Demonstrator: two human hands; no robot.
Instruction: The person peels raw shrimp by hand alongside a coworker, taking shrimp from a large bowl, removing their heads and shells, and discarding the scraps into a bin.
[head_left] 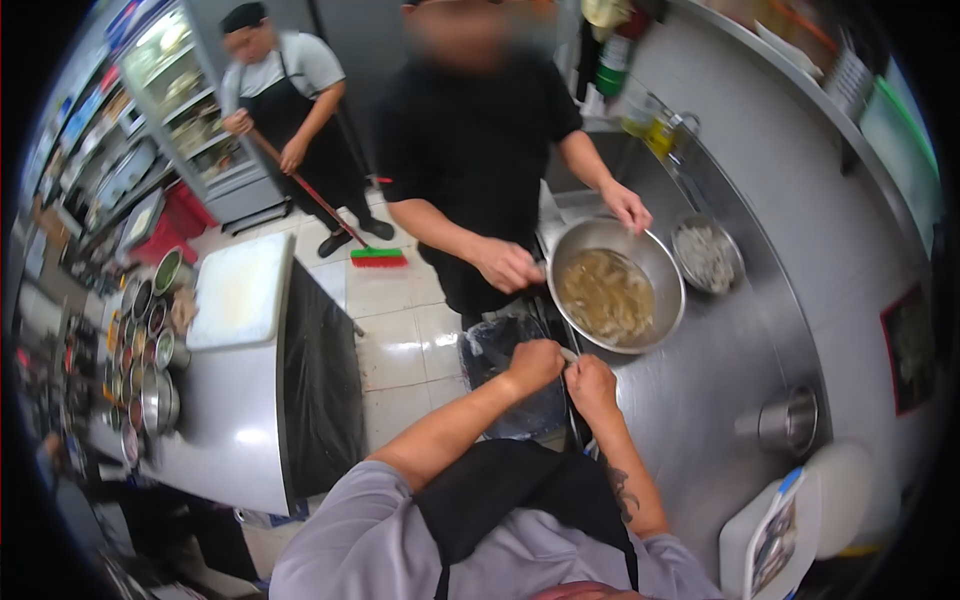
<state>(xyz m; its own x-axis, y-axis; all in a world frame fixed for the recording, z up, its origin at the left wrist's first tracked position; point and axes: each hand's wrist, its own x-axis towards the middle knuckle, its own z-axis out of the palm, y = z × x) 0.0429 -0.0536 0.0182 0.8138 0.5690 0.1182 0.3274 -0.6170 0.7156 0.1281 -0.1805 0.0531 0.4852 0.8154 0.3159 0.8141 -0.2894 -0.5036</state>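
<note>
My left hand (537, 367) and my right hand (592, 383) are closed close together, both gripping a small pale shrimp (569, 355) between them. Most of it is hidden by my fingers. Just beyond them on the steel counter stands a large metal bowl (672, 318) of shrimp in brownish liquid. A co-worker's hands (627, 207) are at that bowl's rim. To its right, a smaller metal bowl (737, 275) holds pale, greyish shrimp. Below my left hand is a bin lined with a plastic bag (490, 395).
A steel counter (690, 410) runs along the right wall, with a sink and a metal cup (790, 420). White tub (750, 540) stands near right. On the left, a worktable carries a white cutting board (240, 290) and several small bowls. Another person sweeps with a broom (378, 257).
</note>
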